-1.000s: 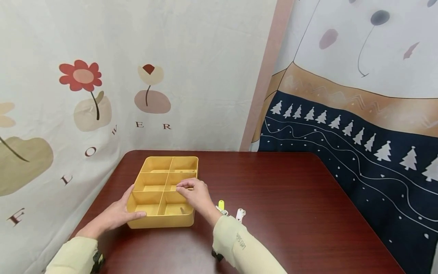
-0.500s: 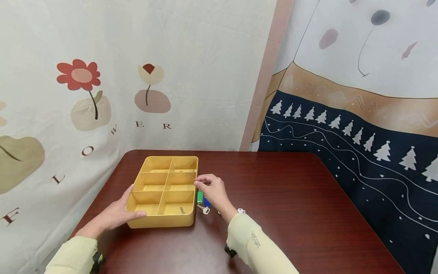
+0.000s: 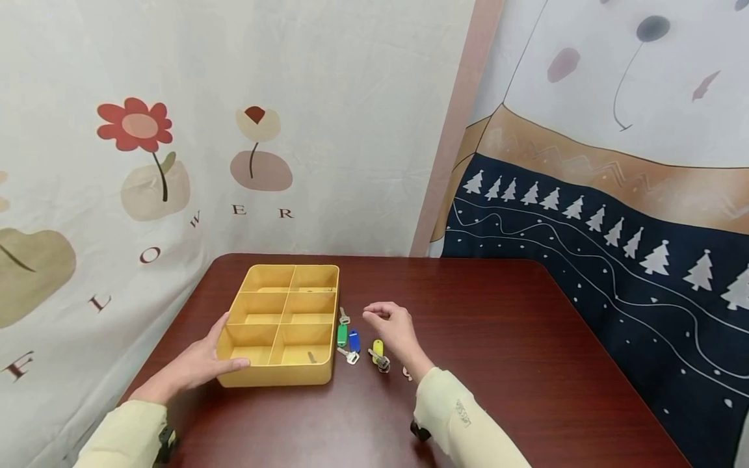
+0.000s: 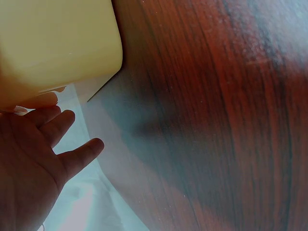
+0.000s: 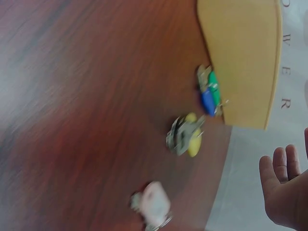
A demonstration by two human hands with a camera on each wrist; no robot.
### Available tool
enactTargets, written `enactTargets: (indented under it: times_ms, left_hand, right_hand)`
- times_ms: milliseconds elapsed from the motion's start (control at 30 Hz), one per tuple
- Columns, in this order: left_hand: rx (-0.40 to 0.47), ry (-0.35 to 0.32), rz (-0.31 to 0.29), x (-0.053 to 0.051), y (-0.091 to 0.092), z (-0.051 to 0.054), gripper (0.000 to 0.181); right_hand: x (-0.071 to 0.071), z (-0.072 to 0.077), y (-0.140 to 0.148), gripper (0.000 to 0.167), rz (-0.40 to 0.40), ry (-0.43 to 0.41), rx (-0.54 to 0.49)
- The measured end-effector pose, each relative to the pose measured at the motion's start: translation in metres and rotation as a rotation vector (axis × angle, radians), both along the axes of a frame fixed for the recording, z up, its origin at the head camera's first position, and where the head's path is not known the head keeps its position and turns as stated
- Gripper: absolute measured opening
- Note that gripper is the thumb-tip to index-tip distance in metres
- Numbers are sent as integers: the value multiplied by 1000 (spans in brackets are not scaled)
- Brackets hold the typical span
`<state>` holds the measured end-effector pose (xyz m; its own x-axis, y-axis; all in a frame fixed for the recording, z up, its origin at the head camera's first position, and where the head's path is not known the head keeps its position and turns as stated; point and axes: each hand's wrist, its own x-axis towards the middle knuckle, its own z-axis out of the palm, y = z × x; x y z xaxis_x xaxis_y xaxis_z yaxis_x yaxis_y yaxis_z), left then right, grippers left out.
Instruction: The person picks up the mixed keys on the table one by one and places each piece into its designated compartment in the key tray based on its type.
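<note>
A yellow divided box [image 3: 275,376] with several compartments stands on the table's left. My left hand [image 3: 196,364] holds its near left corner, thumb at the front rim and fingers along the left side; the left wrist view shows fingertips against the wall. My right hand [image 3: 396,328] hovers right of the box, fingers loosely bent, nothing visible in them. Between hand and box lie keys with a green tag [image 3: 342,335] and a blue tag [image 3: 354,342]. Keys with a yellow tag [image 3: 378,347] lie below the right hand. A pale pink tag [image 5: 155,204] with keys is partly hidden by the right wrist in the head view.
A small grey piece [image 3: 312,357] lies in the box's near right compartment; tiny dark bits show in the far right one. The brown table [image 3: 468,312] stretches right. A flower-printed cloth [image 3: 351,130] hangs behind it, and a dark tree-patterned cloth [image 3: 585,273] hangs to the right.
My right hand has moved from over the box's right compartments to the right, uncovering the green, blue and yellow tagged keys. The left hand and the box have stayed in place.
</note>
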<state>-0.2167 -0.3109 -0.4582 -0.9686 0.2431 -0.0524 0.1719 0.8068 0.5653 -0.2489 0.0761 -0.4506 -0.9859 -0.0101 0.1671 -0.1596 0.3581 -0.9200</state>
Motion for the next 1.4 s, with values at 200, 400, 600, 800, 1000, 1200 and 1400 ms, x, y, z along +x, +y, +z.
enactTargets:
  times_ms: [200, 400, 600, 800, 1000, 1200, 1400]
  left_hand:
    - [-1, -4, 4, 0, 0, 0, 120]
    - [7, 2, 3, 0, 0, 1, 119]
    - [-2, -3, 8, -1, -1, 2, 119]
    - [-1, 0, 13, -1, -1, 2, 120]
    - [-1, -2, 13, -1, -1, 1, 120]
    - [3, -13, 13, -1, 0, 0, 120]
    - [9, -18, 20, -1, 1, -3, 120]
  right_hand:
    - [5, -10, 18, 11, -30, -11, 51]
    - [9, -20, 31, 9, -56, 18, 96]
    - [16, -28, 35, 6, -23, 27, 124]
    - [22, -36, 38, 4, -9, 29, 184]
    - [27, -45, 39, 5, 18, 78, 234]
    - [29, -50, 40, 5, 39, 101, 301]
    - [32, -54, 39, 3, 52, 86, 364]
